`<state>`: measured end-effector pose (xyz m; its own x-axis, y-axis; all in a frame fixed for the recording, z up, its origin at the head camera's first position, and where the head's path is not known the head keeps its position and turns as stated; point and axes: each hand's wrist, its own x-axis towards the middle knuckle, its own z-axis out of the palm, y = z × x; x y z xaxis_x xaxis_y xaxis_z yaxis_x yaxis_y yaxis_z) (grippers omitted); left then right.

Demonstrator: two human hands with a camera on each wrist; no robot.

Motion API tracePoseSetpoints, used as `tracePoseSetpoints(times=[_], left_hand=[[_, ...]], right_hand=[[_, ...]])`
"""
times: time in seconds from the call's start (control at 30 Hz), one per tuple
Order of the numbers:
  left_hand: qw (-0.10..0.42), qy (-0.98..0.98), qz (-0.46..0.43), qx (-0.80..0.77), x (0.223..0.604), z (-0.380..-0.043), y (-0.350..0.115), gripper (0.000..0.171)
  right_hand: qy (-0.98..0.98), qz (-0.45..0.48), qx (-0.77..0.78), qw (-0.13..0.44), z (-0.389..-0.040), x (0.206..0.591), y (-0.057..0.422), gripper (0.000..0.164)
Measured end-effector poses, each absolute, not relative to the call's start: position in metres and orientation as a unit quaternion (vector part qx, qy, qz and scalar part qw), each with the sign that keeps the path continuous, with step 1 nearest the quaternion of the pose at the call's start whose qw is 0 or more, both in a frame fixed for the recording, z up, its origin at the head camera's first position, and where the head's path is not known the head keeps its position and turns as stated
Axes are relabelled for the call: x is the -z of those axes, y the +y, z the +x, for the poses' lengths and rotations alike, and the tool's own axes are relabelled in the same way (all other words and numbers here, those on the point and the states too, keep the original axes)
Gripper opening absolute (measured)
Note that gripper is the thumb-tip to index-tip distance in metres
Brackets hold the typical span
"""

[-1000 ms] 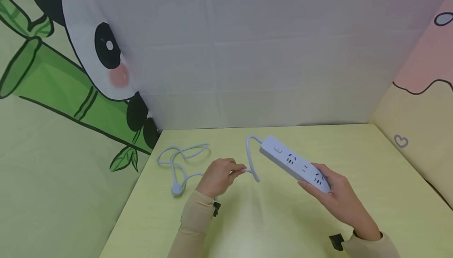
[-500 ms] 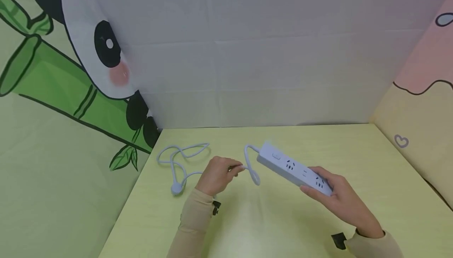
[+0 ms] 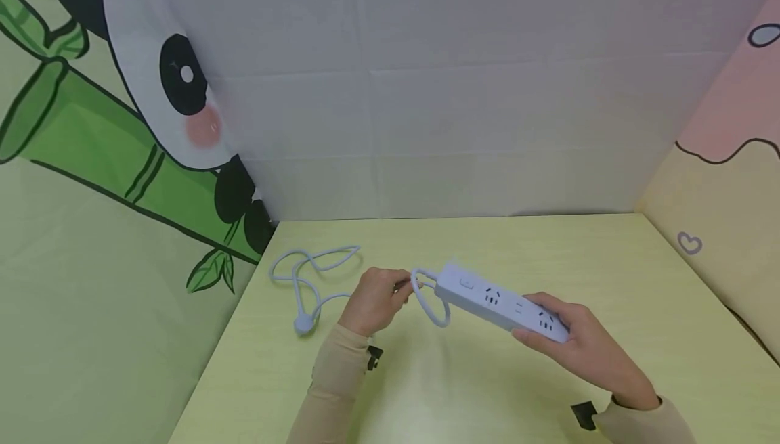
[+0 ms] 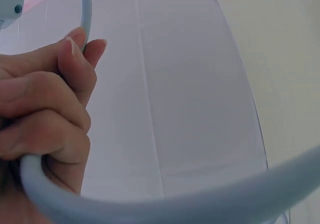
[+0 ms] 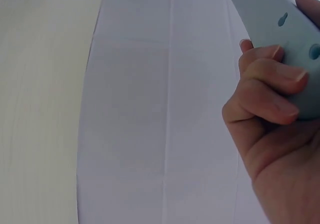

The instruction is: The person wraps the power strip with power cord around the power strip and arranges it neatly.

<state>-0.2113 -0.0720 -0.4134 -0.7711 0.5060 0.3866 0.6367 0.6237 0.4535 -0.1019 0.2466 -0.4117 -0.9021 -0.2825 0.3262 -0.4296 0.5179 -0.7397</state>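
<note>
My right hand point(image 3: 581, 346) grips the lower right end of a white power strip point(image 3: 500, 298), held tilted above the table with its sockets facing up. In the right wrist view, curled fingers point(image 5: 270, 79) wrap its underside, where a keyhole slot shows. My left hand point(image 3: 378, 300) pinches the strip's white cord point(image 3: 437, 319) between thumb and fingertips, close to the strip's left end. The cord hangs in a loop there. The left wrist view shows the cord point(image 4: 150, 211) also running through the curled lower fingers. The rest lies in loose loops at the left, by the round plug point(image 3: 304, 323).
The pale yellow table point(image 3: 487, 396) meets a grey-white backdrop point(image 3: 457, 126) at its far edge. A green panel with a panda and bamboo print point(image 3: 110, 139) stands left. A pink and cream printed panel point(image 3: 719, 193) stands right.
The power strip has moved left and down toward my left hand, lying less steeply. The cord between them has bent from an upright curve into a closed loop. My left hand has barely moved.
</note>
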Motion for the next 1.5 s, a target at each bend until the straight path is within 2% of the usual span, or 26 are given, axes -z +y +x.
tracePoseSetpoints(times=[0.17,0.37,0.67,1.17,1.37,1.5], left_hand=[[0.114,-0.894,-0.312,0.301,0.413,-0.210,-0.070,0.012],[0.151,-0.885,-0.316,0.306,0.413,-0.210,-0.068,0.014],[0.169,-0.870,-0.317,0.338,0.411,-0.210,-0.069,0.017],[0.202,-0.864,-0.316,0.336,0.405,-0.203,-0.068,0.016],[0.232,-0.860,-0.327,0.317,0.401,-0.197,-0.066,0.014],[0.232,-0.858,-0.330,0.318,0.399,-0.194,-0.064,0.013]], right_hand=[[-0.871,0.185,-0.450,0.063,-0.102,0.412,0.244,0.035],[-0.872,0.206,-0.439,0.063,-0.105,0.417,0.242,0.029],[-0.869,0.240,-0.432,0.043,-0.108,0.421,0.241,0.026],[-0.887,0.245,-0.390,0.035,-0.112,0.427,0.236,0.029],[-0.892,0.253,-0.372,0.048,-0.116,0.429,0.231,0.028],[-0.895,0.251,-0.365,0.050,-0.118,0.430,0.230,0.029]])
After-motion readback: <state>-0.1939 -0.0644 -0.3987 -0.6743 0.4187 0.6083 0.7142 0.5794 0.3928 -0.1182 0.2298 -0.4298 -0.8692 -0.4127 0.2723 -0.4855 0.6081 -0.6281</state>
